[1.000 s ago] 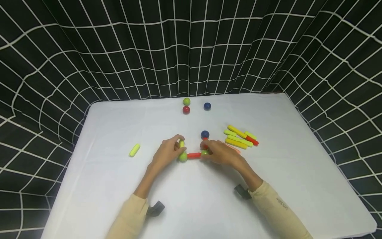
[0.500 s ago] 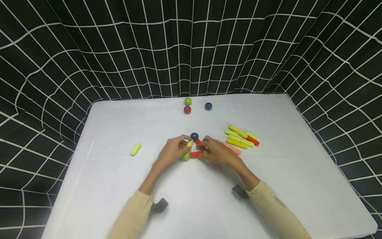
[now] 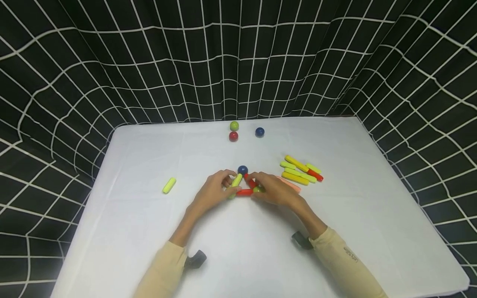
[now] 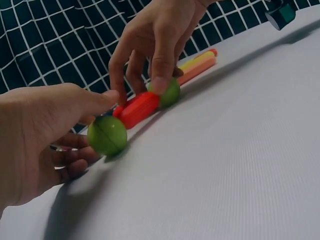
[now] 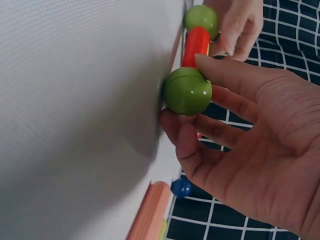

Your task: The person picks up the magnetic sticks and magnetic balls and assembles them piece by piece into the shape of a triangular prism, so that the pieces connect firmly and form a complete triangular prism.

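Note:
Sticks and balls form a small triangle between my hands. A blue ball (image 3: 243,170) sits at its far corner, above a yellow-green stick (image 3: 237,180) and a slanted red stick (image 3: 251,182). Along the near side lies another red stick (image 3: 244,192), with a green ball (image 4: 107,135) at its left end and a second green ball (image 5: 187,91) at its right. My left hand (image 3: 214,188) pinches the yellow-green stick, its thumb over the left green ball. My right hand (image 3: 273,188) holds the right green ball, fingers curled behind it and thumb at the red stick's joint.
Right of my hands lies a pile of yellow, yellow-green and red sticks (image 3: 296,176), with a salmon stick (image 3: 290,185) beside it. One loose yellow-green stick (image 3: 169,185) is at left. Toward the table's back stand a green ball (image 3: 234,126), a red ball (image 3: 233,136) and another blue ball (image 3: 259,132).
The yellow-green stick and the slanted red stick have tilted inward. The blue ball has shifted left to where their far ends come together. Both hands stay around the triangle.

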